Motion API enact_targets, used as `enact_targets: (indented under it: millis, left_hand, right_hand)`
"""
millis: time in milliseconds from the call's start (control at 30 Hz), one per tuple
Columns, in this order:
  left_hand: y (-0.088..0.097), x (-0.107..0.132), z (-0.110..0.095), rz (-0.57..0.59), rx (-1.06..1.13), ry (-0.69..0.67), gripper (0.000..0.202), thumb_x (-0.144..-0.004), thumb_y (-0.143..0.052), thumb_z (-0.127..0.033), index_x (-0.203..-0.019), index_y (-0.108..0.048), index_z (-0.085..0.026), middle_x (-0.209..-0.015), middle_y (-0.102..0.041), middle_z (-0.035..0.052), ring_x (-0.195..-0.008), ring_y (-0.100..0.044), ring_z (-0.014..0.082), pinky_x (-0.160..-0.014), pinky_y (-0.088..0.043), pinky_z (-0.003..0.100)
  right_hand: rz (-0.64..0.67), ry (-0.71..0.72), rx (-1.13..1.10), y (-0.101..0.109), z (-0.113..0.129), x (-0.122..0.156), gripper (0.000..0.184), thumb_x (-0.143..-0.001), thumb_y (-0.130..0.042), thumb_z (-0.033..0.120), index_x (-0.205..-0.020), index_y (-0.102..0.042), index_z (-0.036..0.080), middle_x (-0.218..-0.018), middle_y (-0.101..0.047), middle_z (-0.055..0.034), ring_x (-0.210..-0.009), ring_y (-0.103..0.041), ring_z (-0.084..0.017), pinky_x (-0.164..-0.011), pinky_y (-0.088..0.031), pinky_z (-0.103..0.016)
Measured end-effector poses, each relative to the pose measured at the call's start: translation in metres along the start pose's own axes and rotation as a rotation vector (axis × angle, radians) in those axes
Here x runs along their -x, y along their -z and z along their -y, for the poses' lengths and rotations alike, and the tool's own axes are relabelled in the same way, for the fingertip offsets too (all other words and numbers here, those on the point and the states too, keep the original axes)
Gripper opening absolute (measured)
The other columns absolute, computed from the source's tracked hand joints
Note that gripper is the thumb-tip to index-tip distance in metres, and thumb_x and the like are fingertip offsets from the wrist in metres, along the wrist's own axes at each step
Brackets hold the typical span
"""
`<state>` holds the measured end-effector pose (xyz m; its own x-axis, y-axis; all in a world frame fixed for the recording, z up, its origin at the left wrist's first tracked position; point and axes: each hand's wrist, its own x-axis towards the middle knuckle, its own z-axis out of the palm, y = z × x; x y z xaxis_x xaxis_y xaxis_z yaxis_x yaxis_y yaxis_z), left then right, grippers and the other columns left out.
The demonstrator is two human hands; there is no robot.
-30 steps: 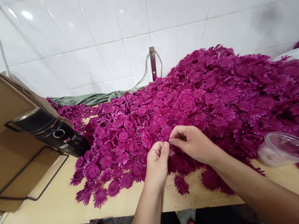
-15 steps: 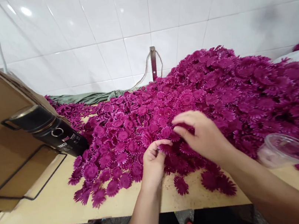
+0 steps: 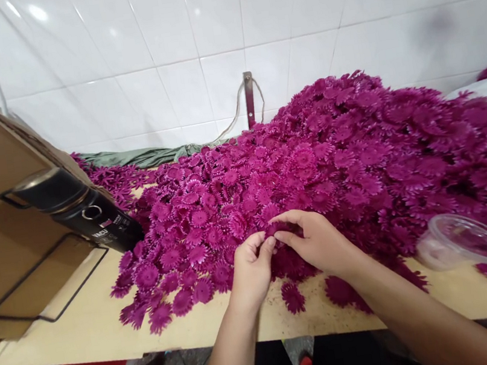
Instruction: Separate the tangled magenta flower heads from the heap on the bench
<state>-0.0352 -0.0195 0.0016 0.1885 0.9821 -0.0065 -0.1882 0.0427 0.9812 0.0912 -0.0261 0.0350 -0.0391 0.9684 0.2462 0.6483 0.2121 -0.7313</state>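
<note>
Magenta artificial flower heads (image 3: 304,158) lie in a deep heap across the table. At the heap's front edge, my left hand (image 3: 251,264) pinches one flower head (image 3: 270,230) between thumb and fingers. My right hand (image 3: 316,240) meets it from the other side, its thumb and forefinger closed at the same flower's petals. The fingers partly cover the flower, so its underside is hidden. Just below my hands a single loose flower head (image 3: 293,297) lies on the bare board.
At left, a black vacuum bottle (image 3: 87,212) leans by a cardboard box (image 3: 7,224), near a black wire frame (image 3: 57,317). On the right a clear plastic tub (image 3: 467,240) rests against the heap. The table's front edge (image 3: 180,341) runs below; a white tiled wall (image 3: 170,29) stands behind.
My right hand has come down and left from above the heap to my left hand, and its fingers have closed at the flower head. The left hand has kept its pinch.
</note>
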Motion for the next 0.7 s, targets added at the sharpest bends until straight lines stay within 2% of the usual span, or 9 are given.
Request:
enact_targets:
  millis: [100,200,333,400,567,700]
  left_hand:
    - [0.0,0.001,-0.004,0.028,-0.097,-0.046,0.012,-0.07,-0.06,-0.024,-0.062,-0.062,-0.015,-0.058,-0.056,-0.0009,-0.057,-0.048,0.0109,-0.057,-0.038,0.021]
    - [0.001,0.003,-0.012,0.044,-0.209,-0.083,0.017,-0.073,-0.056,-0.026,-0.061,-0.063,-0.016,-0.056,-0.057,0.0003,-0.057,-0.049,0.0126,-0.057,-0.037,0.022]
    - [0.004,0.009,-0.02,-0.021,-0.447,-0.182,0.023,-0.075,-0.057,-0.034,-0.06,-0.063,-0.018,-0.05,-0.05,-0.0021,-0.048,-0.041,0.0112,-0.048,-0.03,0.022]
    - [0.003,0.013,-0.021,-0.051,-0.524,-0.232,0.022,-0.076,-0.056,-0.036,-0.064,-0.065,-0.019,-0.051,-0.052,-0.0017,-0.049,-0.042,0.0119,-0.049,-0.029,0.022]
    - [-0.002,0.019,-0.02,-0.093,-0.599,-0.322,0.016,-0.076,-0.057,-0.033,-0.078,-0.068,-0.022,-0.07,-0.066,0.0028,-0.065,-0.056,0.0169,-0.062,-0.037,0.025]
    - [0.0,0.019,-0.02,-0.188,-0.551,-0.323,0.015,-0.074,-0.06,-0.031,-0.083,-0.067,-0.021,-0.065,-0.064,0.001,-0.061,-0.056,0.0155,-0.062,-0.039,0.025]
  right_hand:
    - [0.012,-0.024,-0.078,0.0,-0.002,-0.001,0.019,-0.074,-0.053,0.014,-0.086,-0.066,0.017,-0.088,-0.07,-0.0066,-0.082,-0.064,-0.02,-0.078,-0.048,-0.034]
    - [-0.023,-0.028,-0.125,-0.001,-0.002,0.0,0.015,-0.076,-0.051,0.019,-0.08,-0.066,0.018,-0.08,-0.07,-0.0048,-0.075,-0.064,-0.019,-0.072,-0.048,-0.032]
    - [-0.074,-0.014,-0.147,-0.004,-0.003,0.005,0.014,-0.077,-0.05,0.023,-0.072,-0.063,0.019,-0.071,-0.069,-0.0029,-0.067,-0.061,-0.018,-0.064,-0.046,-0.029]
    - [-0.109,-0.012,-0.153,-0.006,-0.003,0.006,0.015,-0.077,-0.05,0.024,-0.071,-0.062,0.018,-0.07,-0.067,-0.0032,-0.065,-0.059,-0.017,-0.063,-0.045,-0.029]
    - [-0.136,-0.006,-0.203,-0.002,-0.003,0.006,0.017,-0.078,-0.047,0.027,-0.068,-0.057,0.018,-0.066,-0.062,-0.0027,-0.063,-0.056,-0.016,-0.061,-0.043,-0.028]
    - [-0.274,-0.076,-0.214,0.013,-0.011,0.006,0.013,-0.074,-0.051,0.029,-0.073,-0.059,0.018,-0.066,-0.063,-0.0026,-0.062,-0.056,-0.016,-0.062,-0.044,-0.029]
